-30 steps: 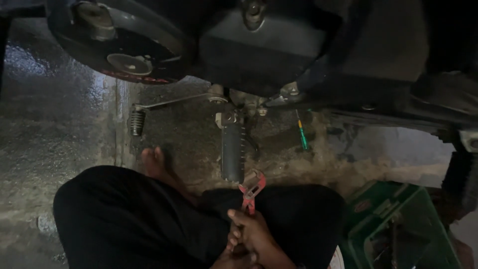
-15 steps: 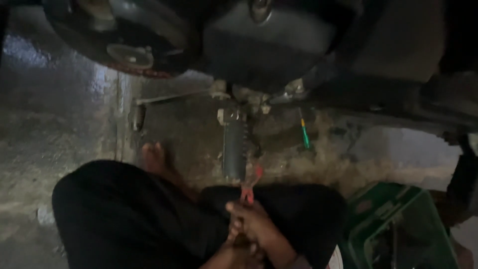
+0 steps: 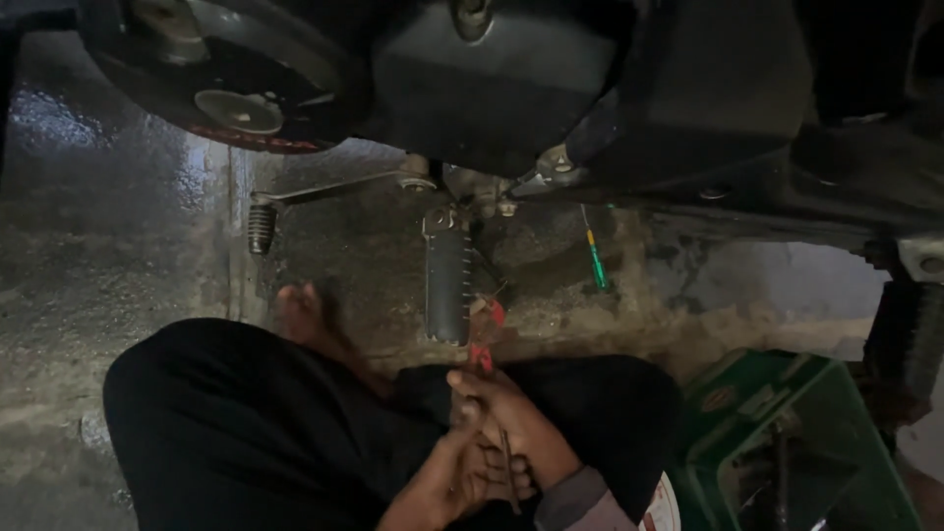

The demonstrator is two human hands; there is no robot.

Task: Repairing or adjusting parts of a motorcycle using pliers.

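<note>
I squat beside a motorcycle, my knees in dark trousers [image 3: 246, 433] filling the lower frame. My right hand [image 3: 511, 418] is closed around a red-handled plier-like tool [image 3: 487, 339] whose red end points up toward the ribbed black footpeg [image 3: 448, 285]. My left hand [image 3: 457, 484] sits just below it, its fingers curled against the right hand and a thin dark shaft. The dim light hides what those fingers hold. My bare foot [image 3: 305, 317] rests on the floor left of the footpeg.
The motorcycle's dark engine casing [image 3: 492, 79] and round cover [image 3: 236, 84] hang overhead. A gear lever [image 3: 329, 187] with a rubber tip [image 3: 260, 228] reaches left. A green screwdriver [image 3: 595, 261] lies on the wet concrete. A green plastic crate [image 3: 787, 442] stands at the lower right.
The hands and the red tool have risen slightly toward the footpeg. The view has shifted a little. Nothing was picked up or let go.
</note>
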